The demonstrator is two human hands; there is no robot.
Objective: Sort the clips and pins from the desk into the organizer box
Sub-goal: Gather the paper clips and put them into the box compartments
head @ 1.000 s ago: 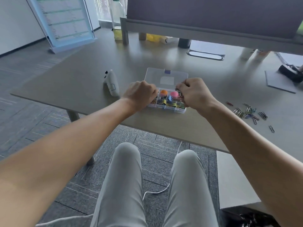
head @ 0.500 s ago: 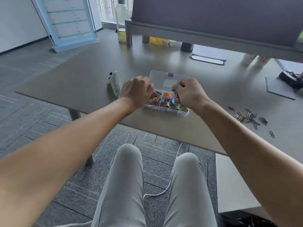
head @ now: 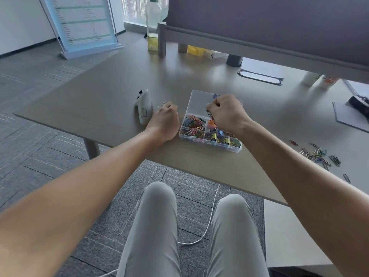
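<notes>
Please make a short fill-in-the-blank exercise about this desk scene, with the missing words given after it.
1. The lid of the organizer box is ____.
2. The right hand is above the box; the ____ hand is beside it on the desk.
3. The loose paper clips lie to the ____ of the box.

Missing words: open; left; right
</notes>
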